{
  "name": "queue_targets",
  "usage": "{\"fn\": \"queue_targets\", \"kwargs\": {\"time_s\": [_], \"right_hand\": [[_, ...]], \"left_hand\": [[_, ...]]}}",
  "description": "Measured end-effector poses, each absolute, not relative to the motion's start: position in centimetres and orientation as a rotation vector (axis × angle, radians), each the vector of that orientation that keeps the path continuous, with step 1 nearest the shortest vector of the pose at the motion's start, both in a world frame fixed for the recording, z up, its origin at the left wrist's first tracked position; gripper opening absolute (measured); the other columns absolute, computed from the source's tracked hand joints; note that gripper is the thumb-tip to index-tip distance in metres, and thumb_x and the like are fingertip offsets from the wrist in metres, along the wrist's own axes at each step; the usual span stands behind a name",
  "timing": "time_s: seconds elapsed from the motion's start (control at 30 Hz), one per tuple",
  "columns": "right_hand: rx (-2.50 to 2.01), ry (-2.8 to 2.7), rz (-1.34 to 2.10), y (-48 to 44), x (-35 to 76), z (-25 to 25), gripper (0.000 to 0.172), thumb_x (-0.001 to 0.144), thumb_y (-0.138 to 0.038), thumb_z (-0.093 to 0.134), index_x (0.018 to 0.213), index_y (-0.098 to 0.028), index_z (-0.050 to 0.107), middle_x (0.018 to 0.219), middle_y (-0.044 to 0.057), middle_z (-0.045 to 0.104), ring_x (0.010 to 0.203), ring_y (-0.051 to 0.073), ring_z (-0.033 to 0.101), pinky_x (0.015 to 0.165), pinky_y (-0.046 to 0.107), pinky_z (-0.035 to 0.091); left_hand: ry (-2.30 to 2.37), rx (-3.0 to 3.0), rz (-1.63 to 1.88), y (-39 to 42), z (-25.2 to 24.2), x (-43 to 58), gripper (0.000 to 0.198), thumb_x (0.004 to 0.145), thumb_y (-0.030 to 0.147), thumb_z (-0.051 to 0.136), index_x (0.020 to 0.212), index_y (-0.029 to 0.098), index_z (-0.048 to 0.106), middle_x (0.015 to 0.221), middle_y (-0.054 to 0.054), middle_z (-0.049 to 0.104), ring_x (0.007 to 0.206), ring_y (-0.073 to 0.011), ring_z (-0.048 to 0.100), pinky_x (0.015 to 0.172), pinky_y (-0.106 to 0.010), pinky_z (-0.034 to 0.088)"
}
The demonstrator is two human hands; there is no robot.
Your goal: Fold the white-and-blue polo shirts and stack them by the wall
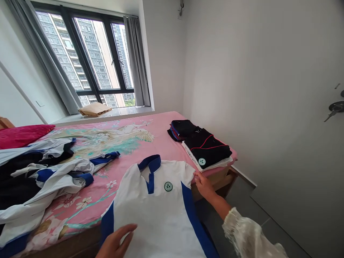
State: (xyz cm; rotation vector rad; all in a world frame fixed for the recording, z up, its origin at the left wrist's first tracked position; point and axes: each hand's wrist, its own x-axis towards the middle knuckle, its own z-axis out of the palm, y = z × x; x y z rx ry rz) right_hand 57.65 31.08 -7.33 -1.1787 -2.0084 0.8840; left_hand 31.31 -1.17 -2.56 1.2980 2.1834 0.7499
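Observation:
A white polo shirt [153, 215] with a blue collar, blue side panels and a round green badge lies front up, its upper part on the bed and its lower part reaching toward me past the bed's edge. My right hand [205, 186] pinches the edge of the sleeve on the right. Over the lower left of the shirt is my left hand [118, 242], thumb and fingers apart with nothing between them. Whether it touches the cloth I cannot tell.
Folded dark clothes [208, 145] are stacked at the bed's right corner, beside the wall. Loose white, blue and black clothes [56, 179] lie heaped on the left of the pink floral bedsheet [161, 134]. A red pillow [24, 134] is behind them.

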Motion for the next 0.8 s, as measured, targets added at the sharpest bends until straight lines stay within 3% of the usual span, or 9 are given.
{"fn": "queue_targets", "kwargs": {"time_s": [0.1,0.17,0.3,0.37,0.47,0.53,0.7,0.8], "right_hand": [[-1.249,-2.013,0.813,33.1,54.1,-7.3,0.046,0.077,-0.017,0.039,0.122,-0.014,0.053,0.132,0.013,0.052,0.124,0.021,0.045,0.103,0.034,0.035],[-1.331,-2.021,0.781,34.0,52.7,-7.2,0.048,0.076,-0.017,0.043,0.123,-0.011,0.05,0.131,0.017,0.051,0.123,0.025,0.046,0.1,0.038,0.036],[-1.418,-2.066,0.743,34.3,51.9,-6.5,0.031,0.076,-0.02,0.048,0.104,-0.014,0.059,0.106,0.015,0.063,0.1,0.027,0.059,0.083,0.037,0.043],[-1.393,-2.098,0.716,33.5,52.5,-6.2,0.018,0.077,-0.021,0.048,0.09,-0.017,0.06,0.095,0.011,0.065,0.093,0.023,0.06,0.08,0.032,0.043],[-1.302,-2.155,0.698,31.3,54.5,-6.5,0.015,0.078,-0.021,0.046,0.086,-0.02,0.059,0.087,0.005,0.064,0.086,0.02,0.059,0.077,0.028,0.041],[-1.289,-2.194,0.758,29.7,56.1,-7.3,0.016,0.079,-0.022,0.047,0.087,-0.021,0.061,0.082,0.003,0.065,0.079,0.019,0.059,0.072,0.027,0.04],[-1.206,-2.215,1.238,27.4,57.8,-8.3,0.022,0.081,-0.035,0.052,0.09,-0.022,0.067,0.081,0.001,0.068,0.073,0.019,0.06,0.063,0.025,0.037],[-1.215,-2.266,1.084,27.2,56.4,-7.5,0.027,0.084,-0.039,0.05,0.075,-0.021,0.067,0.076,0.004,0.066,0.077,0.022,0.057,0.067,0.028,0.037]], "left_hand": [[2.106,1.52,0.75,7.1,-2.3,33.4,0.038,0.084,0.041,0.04,0.106,0.027,0.068,0.116,-0.001,0.068,0.113,-0.021,0.059,0.101,-0.034,0.044],[2.066,1.614,0.734,12.1,-2.1,34.3,0.038,0.086,0.033,0.036,0.109,0.026,0.066,0.119,-0.002,0.067,0.117,-0.0194,0.056,0.102,-0.033,0.043],[2.094,1.708,0.647,20.0,-2.9,33.8,0.042,0.087,0.022,0.034,0.118,0.022,0.062,0.128,-0.004,0.061,0.126,-0.0164,0.048,0.106,-0.032,0.038],[2.16,1.693,0.597,22.6,-3.8,32.7,0.044,0.086,0.019,0.035,0.123,0.02,0.058,0.136,-0.006,0.053,0.132,-0.0184,0.04,0.111,-0.039,0.031],[2.274,1.62,0.514,24.6,-5.5,31.3,0.049,0.086,0.022,0.036,0.133,0.017,0.048,0.147,-0.011,0.038,0.139,-0.0273,0.026,0.112,-0.06,0.013],[2.349,1.592,0.454,24.8,-6.6,30.8,0.054,0.086,0.026,0.035,0.139,0.017,0.039,0.151,-0.011,0.03,0.141,-0.0296,0.019,0.11,-0.065,0.003],[2.516,1.716,0.284,24.3,-8.0,31.2,0.056,0.089,0.031,0.027,0.144,0.022,0.031,0.153,-0.005,0.026,0.142,-0.0242,0.017,0.112,-0.059,0.002],[2.544,1.743,0.261,24.3,-8.1,31.4,0.055,0.09,0.032,0.026,0.143,0.022,0.033,0.153,-0.005,0.028,0.142,-0.0242,0.019,0.112,-0.058,0.005]]}}
